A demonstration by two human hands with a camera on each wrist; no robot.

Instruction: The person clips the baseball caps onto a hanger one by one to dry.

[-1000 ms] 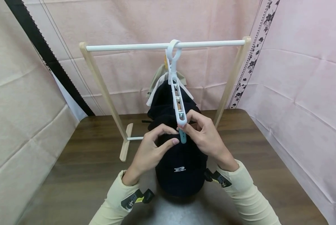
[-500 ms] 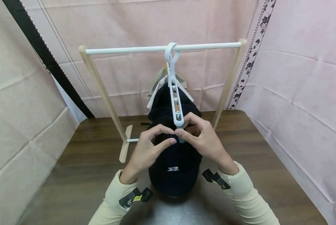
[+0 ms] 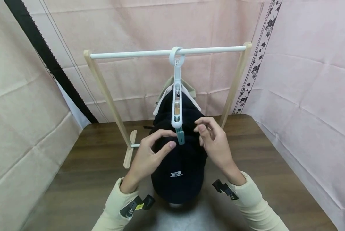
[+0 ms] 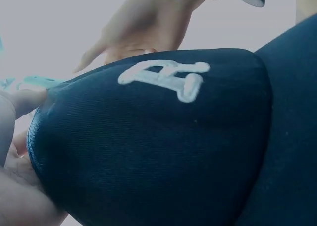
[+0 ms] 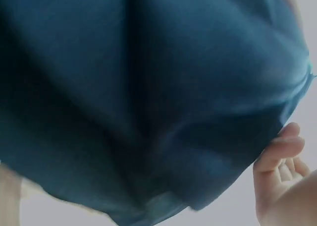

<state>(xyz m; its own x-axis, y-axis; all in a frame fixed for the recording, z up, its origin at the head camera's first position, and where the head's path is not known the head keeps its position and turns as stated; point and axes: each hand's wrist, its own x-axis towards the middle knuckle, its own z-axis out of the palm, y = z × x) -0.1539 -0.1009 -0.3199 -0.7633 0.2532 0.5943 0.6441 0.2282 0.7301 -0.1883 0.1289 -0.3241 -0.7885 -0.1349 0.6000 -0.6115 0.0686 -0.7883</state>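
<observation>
A navy-black baseball cap (image 3: 176,189) with a white embroidered letter hangs from the teal clip (image 3: 180,137) at the near end of a pale blue clip hanger (image 3: 177,86). My left hand (image 3: 149,154) holds the cap's upper left edge between thumb and fingers, the index fingertip right beside the clip; in the left wrist view the thumb tip lies at the cap's corner. To the right of the clip, my right hand (image 3: 215,142) is off it, fingers loosely bent and holding nothing. Another dark cap (image 3: 184,106) hangs further along the hanger.
The hanger's hook loops over the white rail (image 3: 132,54) of a wooden-sided stand (image 3: 106,89). Behind the dark caps hang a white cap (image 3: 158,106) and a beige cap (image 3: 191,91). Everything stands over a brown wooden table (image 3: 74,189), with pink cloth walls (image 3: 311,96) around.
My right hand has let go of the clip and moved off to the right. The hanger's near end and the cap have shifted left. My left hand has moved slightly left with the cap.
</observation>
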